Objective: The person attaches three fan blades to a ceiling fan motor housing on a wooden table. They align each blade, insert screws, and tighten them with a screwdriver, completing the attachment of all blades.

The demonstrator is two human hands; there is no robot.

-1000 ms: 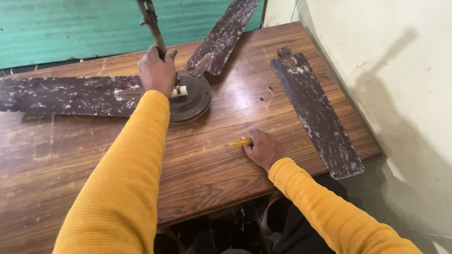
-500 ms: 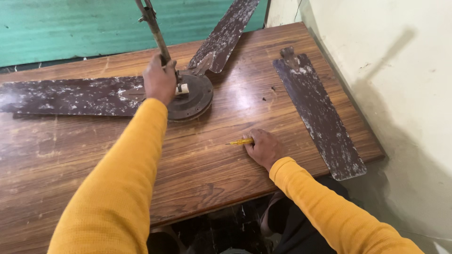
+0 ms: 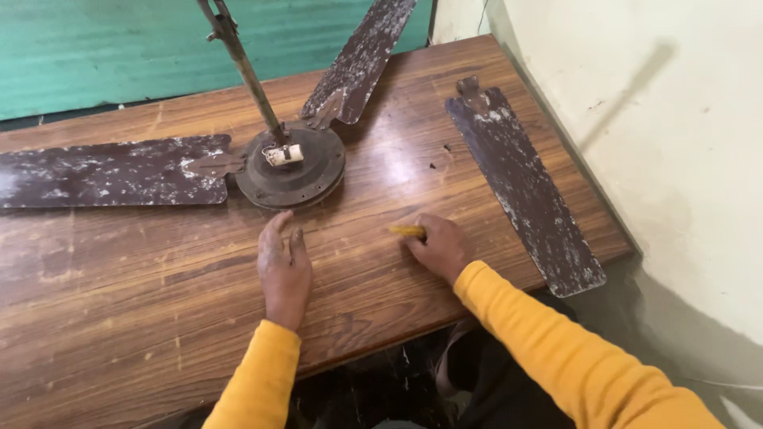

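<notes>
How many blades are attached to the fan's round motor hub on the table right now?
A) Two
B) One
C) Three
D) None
A: two blades, one stretching left and one angling up toward the back, join the motor hub, while a third blade lies loose on the wooden table to the right.

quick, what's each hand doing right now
Left hand: open, flat on the table, holding nothing.
Right hand: closed on a yellow tool.
</notes>
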